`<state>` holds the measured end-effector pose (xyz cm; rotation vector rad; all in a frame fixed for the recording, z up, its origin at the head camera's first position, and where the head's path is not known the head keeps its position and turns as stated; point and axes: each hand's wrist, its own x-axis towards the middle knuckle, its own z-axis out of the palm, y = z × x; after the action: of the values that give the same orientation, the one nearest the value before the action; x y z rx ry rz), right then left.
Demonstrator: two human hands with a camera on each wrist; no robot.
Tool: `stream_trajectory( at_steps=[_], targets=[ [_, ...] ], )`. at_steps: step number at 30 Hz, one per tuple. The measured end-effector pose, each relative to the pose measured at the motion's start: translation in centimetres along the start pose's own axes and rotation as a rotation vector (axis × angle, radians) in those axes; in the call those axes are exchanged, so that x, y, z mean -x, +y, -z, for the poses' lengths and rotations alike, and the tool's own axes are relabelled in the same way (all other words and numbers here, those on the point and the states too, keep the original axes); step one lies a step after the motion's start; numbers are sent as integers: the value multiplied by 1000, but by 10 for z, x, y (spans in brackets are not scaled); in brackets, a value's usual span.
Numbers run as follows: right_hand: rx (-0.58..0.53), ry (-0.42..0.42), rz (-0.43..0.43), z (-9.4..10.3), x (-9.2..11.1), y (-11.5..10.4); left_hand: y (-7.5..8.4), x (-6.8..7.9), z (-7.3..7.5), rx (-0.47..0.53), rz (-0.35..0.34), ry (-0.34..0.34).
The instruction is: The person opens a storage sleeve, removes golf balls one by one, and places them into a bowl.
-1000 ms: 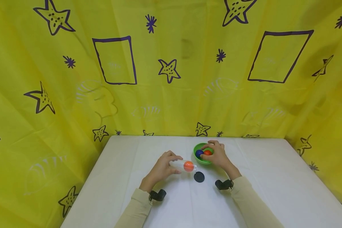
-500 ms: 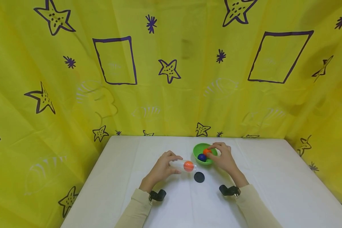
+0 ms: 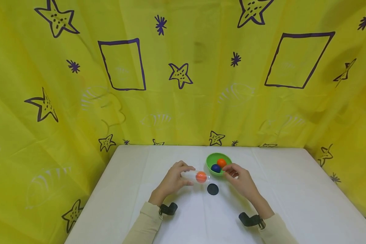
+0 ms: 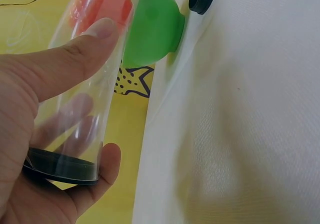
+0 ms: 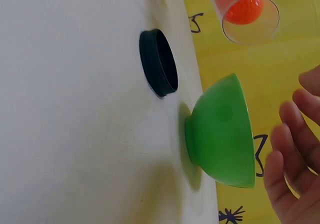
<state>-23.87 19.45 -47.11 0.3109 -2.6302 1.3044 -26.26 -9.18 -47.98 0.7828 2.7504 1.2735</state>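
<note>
My left hand [image 3: 174, 178] holds a clear plastic tube [image 4: 82, 111] on its side above the table, thumb on one side and fingers round the other. Inside it, toward the uncapped end facing right, sits an orange ball [image 3: 201, 177]; a black cap [image 4: 62, 166] closes the other end. A green bowl [image 3: 211, 158] contains a blue ball [image 3: 215, 168] and an orange ball [image 3: 221, 163]. Right at the bowl's near right rim is my right hand [image 3: 241, 179], its fingers loosely bent with nothing between them in the right wrist view.
A loose black cap [image 3: 212, 189] lies on the white-covered table [image 3: 292, 200], below the tube's uncapped end and in front of the bowl. Behind the table hangs a yellow curtain [image 3: 201, 112] with star drawings.
My right hand has drawn back from inside the bowl to its right rim, letting go of the orange ball there. Both balls in the bowl have shifted. My left hand stays with the tube.
</note>
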Motion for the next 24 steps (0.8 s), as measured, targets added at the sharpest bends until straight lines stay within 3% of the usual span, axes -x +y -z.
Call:
stream_trajectory(
  at_steps=[11, 24],
  targets=[
    [-88, -200, -54, -17, 11, -5, 3, -1, 1, 19, 12, -3],
    [-132, -259, -76, -26, 13, -4, 5, 0, 1, -12, -29, -1]
  ],
)
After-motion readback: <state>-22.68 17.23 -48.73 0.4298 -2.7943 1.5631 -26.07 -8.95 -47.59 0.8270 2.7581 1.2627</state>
